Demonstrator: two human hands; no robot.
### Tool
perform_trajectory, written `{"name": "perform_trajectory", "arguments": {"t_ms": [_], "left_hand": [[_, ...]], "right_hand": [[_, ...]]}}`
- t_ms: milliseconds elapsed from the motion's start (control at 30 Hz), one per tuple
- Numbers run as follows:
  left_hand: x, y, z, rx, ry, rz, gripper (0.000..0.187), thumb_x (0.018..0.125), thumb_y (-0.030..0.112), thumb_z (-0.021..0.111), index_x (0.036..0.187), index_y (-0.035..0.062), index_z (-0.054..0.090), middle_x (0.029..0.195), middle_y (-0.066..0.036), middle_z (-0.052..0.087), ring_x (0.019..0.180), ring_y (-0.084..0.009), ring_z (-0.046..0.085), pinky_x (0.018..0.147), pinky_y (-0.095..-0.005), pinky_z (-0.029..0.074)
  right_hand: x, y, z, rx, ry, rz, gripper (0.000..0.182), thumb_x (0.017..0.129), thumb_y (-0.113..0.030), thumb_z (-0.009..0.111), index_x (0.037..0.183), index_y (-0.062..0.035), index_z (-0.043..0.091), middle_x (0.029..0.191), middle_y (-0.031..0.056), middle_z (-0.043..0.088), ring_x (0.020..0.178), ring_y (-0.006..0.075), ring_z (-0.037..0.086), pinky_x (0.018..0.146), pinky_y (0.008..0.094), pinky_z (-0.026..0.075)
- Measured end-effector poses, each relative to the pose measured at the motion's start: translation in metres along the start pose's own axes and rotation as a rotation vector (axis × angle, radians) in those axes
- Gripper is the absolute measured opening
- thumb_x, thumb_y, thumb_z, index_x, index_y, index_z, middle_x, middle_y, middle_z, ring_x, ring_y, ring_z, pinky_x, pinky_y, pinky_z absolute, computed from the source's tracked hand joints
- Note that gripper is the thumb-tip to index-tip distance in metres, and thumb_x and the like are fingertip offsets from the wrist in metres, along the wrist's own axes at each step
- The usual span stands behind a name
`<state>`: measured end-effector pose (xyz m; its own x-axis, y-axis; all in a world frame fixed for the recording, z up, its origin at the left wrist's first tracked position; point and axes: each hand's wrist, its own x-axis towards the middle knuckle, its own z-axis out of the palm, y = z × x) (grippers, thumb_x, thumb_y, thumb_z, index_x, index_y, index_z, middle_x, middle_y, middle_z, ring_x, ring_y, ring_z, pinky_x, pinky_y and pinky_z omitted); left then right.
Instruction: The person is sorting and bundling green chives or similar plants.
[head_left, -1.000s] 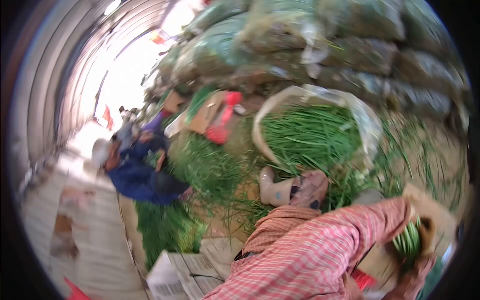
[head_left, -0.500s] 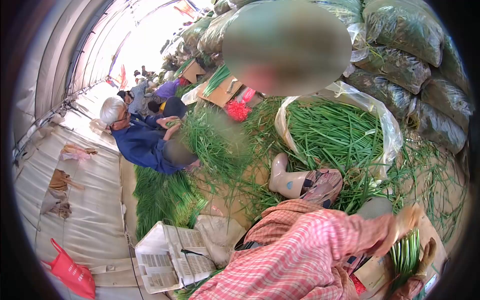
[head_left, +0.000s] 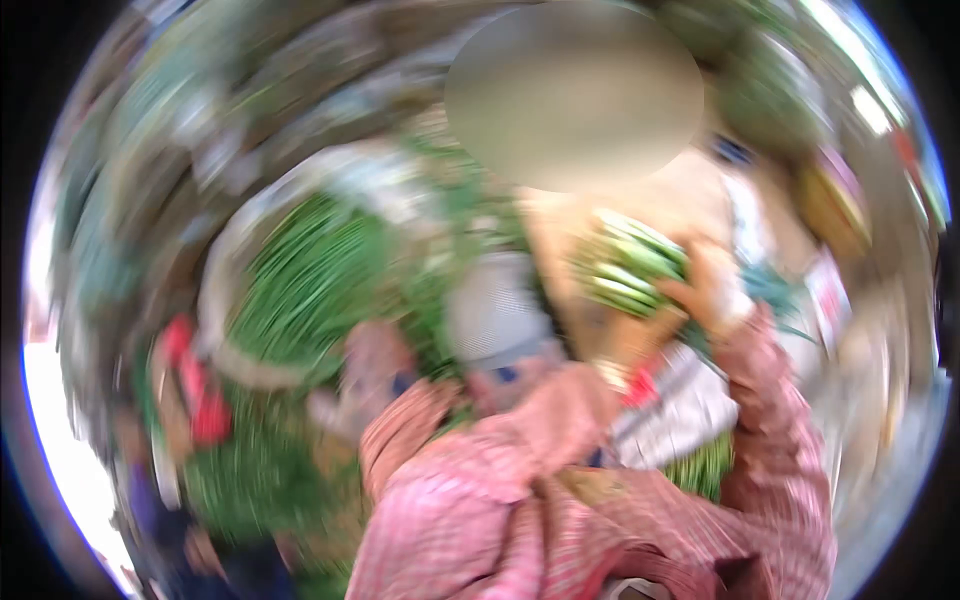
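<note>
The view is heavily motion-blurred. A bundle of green stalks (head_left: pixel 625 265) sits right of centre, over a tan cardboard surface (head_left: pixel 690 190). My right hand (head_left: pixel 708 292) grips the bundle from its right side, the pink plaid sleeve running down to the lower right. My left hand (head_left: pixel 628 345) holds the bundle from below, its plaid sleeve coming up from the bottom centre. Finger detail is lost in the blur.
A large clear plastic bag (head_left: pixel 255 225) full of loose green stalks lies at the left. A pale rounded object (head_left: pixel 490 310) is beside my left arm. Something red (head_left: pixel 195 395) and more greens lie at the lower left. Blurred sacks fill the top.
The camera has swung sharply and the scene has rotated and blurred. The bundle has risen from the lower right edge to right of centre, with both hands still on it.
</note>
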<state>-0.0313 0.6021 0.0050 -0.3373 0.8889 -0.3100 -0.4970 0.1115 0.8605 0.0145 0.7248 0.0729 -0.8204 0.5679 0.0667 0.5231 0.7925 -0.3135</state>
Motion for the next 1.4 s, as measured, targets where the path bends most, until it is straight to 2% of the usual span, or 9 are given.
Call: {"name": "perform_trajectory", "arguments": {"t_ms": [200,333,467,600,767,1000,1100,1200,1400], "left_hand": [[-0.004,0.110,0.002,0.001,-0.048,0.314,0.046,0.075,0.022,0.057,0.114,0.0009,0.045,0.103,-0.009,0.054,0.090,-0.0192,0.054,0.080,-0.0343,0.044],[0.004,0.196,-0.003,0.043,-0.230,0.413,0.060,0.076,0.027,0.059,0.125,0.0023,0.036,0.118,-0.012,0.046,0.103,-0.0214,0.049,0.089,-0.0375,0.041],[-0.005,0.290,0.036,0.114,-0.250,0.587,0.054,0.079,0.030,0.056,0.122,0.0005,0.040,0.117,-0.014,0.047,0.103,-0.0218,0.050,0.090,-0.0374,0.039],[0.021,0.372,0.057,1.104,-0.377,0.888,0.047,0.079,0.022,0.057,0.117,-0.0039,0.044,0.114,-0.015,0.050,0.104,-0.0224,0.050,0.088,-0.0337,0.039],[0.073,0.282,0.121,1.690,-0.770,0.918,0.069,0.054,0.016,0.074,0.115,0.0011,0.044,0.098,-0.016,0.057,0.089,-0.0232,0.057,0.081,-0.0315,0.043],[0.158,0.059,0.039,1.689,-0.987,0.031,0.091,0.050,0.028,0.077,0.124,-0.0009,0.033,0.101,-0.022,0.054,0.095,-0.0334,0.054,0.084,-0.0344,0.042],[0.154,0.061,0.045,1.603,-0.943,0.036,0.101,0.047,0.029,0.079,0.127,-0.0030,0.027,0.114,-0.024,0.047,0.105,-0.0350,0.047,0.091,-0.0351,0.037],[0.123,0.054,0.062,1.676,-0.906,0.656,0.107,0.045,0.030,0.080,0.129,-0.0038,0.023,0.124,-0.025,0.037,0.115,-0.0359,0.038,0.097,-0.0362,0.030],[0.109,0.018,0.074,2.125,-0.679,0.711,0.108,0.044,0.038,0.079,0.129,0.0015,0.023,0.124,-0.020,0.036,0.111,-0.0338,0.039,0.093,-0.0428,0.031]], "right_hand": [[-0.045,-0.058,-0.081,0.031,0.603,0.036,0.056,0.071,-0.055,0.054,0.078,0.0009,0.050,0.067,0.0168,0.053,0.063,0.0346,0.053,0.063,0.0417,0.041],[-0.057,-0.026,-0.071,1.031,0.669,-0.012,0.042,0.077,-0.036,0.059,0.099,-0.0009,0.051,0.091,0.0183,0.056,0.087,0.0304,0.055,0.072,0.0360,0.045],[-0.065,0.127,0.015,0.207,0.532,0.818,0.053,0.067,-0.029,0.065,0.112,-0.0060,0.048,0.103,0.0175,0.054,0.098,0.0293,0.052,0.084,0.0396,0.042],[-0.077,0.175,0.035,0.082,0.248,1.103,0.052,0.070,-0.030,0.062,0.116,-0.0140,0.044,0.107,0.0166,0.051,0.102,0.0321,0.049,0.083,0.0423,0.042],[-0.065,0.200,0.052,-0.014,0.143,1.146,0.041,0.075,-0.028,0.057,0.112,-0.0143,0.045,0.108,0.0138,0.052,0.099,0.0318,0.051,0.079,0.0421,0.045],[-0.097,0.188,0.046,0.250,0.334,1.060,0.032,0.080,-0.016,0.045,0.110,-0.0068,0.044,0.101,0.0221,0.055,0.092,0.0375,0.054,0.075,0.0424,0.045],[-0.145,0.134,0.046,0.452,0.566,0.941,0.030,0.082,-0.019,0.046,0.110,-0.0075,0.043,0.098,0.0222,0.055,0.088,0.0382,0.054,0.074,0.0432,0.044],[-0.174,0.084,0.051,0.487,0.686,0.852,0.029,0.083,-0.018,0.047,0.109,-0.0073,0.044,0.094,0.0212,0.056,0.083,0.0380,0.055,0.070,0.0439,0.044],[-0.194,0.019,0.073,0.362,0.727,0.886,0.026,0.079,-0.007,0.049,0.105,-0.0041,0.046,0.083,0.0204,0.055,0.071,0.0368,0.056,0.058,0.0414,0.046]]}}
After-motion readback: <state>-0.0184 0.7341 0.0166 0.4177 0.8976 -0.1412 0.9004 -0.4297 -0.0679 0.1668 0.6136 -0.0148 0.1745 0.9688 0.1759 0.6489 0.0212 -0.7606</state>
